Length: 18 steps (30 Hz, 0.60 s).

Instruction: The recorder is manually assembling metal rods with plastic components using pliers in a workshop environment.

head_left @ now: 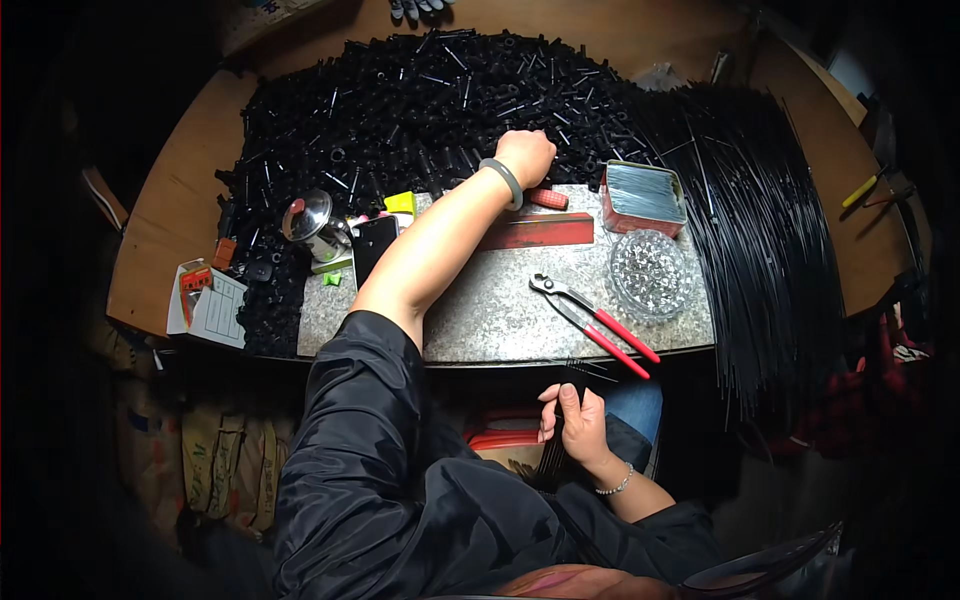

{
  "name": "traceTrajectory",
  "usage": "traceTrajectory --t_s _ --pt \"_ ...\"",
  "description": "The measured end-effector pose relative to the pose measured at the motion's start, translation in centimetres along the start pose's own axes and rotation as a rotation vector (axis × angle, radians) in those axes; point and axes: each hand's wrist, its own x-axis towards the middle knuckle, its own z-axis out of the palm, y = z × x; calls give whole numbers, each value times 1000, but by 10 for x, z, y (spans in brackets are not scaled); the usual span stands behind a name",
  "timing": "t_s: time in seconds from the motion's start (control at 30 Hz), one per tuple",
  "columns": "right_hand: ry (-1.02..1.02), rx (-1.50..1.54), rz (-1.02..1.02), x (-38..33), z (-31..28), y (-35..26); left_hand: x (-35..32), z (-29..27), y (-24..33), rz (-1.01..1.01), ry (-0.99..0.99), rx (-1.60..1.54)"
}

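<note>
My left hand (527, 158), with a grey bangle on its wrist, reaches to the front edge of a wide heap of small black tubular parts (400, 110). It looks curled, but its fingertips are hidden on the far side. Close to my body, below the table's front edge, my right hand (582, 420) is closed around a bunch of thin black rods (553, 460). Their upper ends stick out above the thumb. Pincers with red handles (597, 328) lie on the speckled board (480, 310) between my two hands. A small red checkered piece (548, 198) is just below my left hand.
Long black rods (755, 250) hang over the table's right edge. Left of them stand a red tin of thin metal pins (645, 195) and a clear bowl of small pieces (650, 280). A red bar (540, 232), lidded metal pot (315, 222) and white box (215, 310) lie about.
</note>
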Motion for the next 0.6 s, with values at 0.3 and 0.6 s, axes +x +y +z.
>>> traceTrajectory --t_s 0.3,0.6 --pt "-4 -5 21 -2 10 2 -40 -1 -12 -64 231 -170" --pt "-16 13 -47 -11 18 6 -108 -33 -40 -148 812 -623"
